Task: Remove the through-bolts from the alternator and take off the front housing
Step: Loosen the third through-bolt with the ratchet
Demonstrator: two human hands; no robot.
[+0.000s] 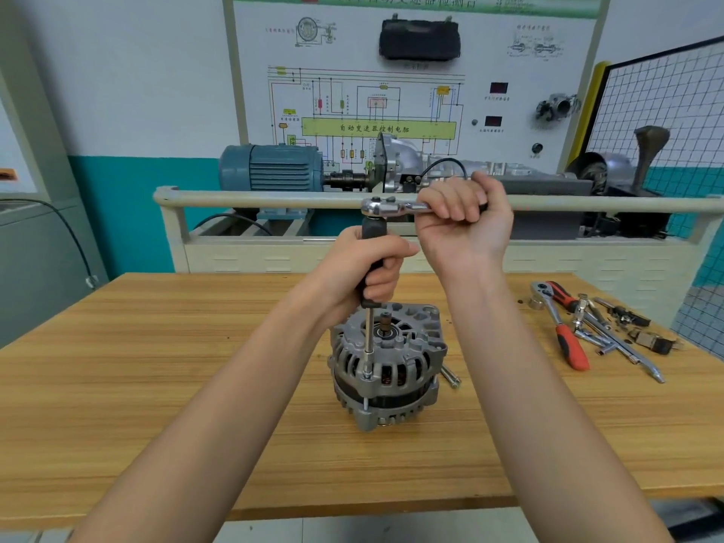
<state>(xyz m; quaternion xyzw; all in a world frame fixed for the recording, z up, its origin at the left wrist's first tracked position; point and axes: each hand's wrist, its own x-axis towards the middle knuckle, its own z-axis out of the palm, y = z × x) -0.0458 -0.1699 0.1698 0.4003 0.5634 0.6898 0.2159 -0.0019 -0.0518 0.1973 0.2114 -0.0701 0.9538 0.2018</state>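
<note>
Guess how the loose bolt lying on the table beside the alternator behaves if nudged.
The loose bolt looks like a slim steel rod lying flat on the smooth wooden table, so it probably rolls easily. Its wider head likely curves the roll. It looks stiff and light beside the alternator.

The right hand (pixel 460 217) hides the ratchet handle (pixel 395 206); board text is blurred.

Alternator (pixel 386 362) stood upright on the table (pixel 156 386), near its middle. Extension (pixel 368 339) rose vertically from the alternator's left front edge; my left hand (pixel 364 268) gripped its handle above. Ratchet (pixel 391 207) sat on top, its handle running right into my right hand (pixel 466 219). One loose bolt (pixel 450 377) lay just right of the alternator. Spare tools (pixel 587 327) lay well right. Test bench (pixel 391 170) stood behind the table.
</note>
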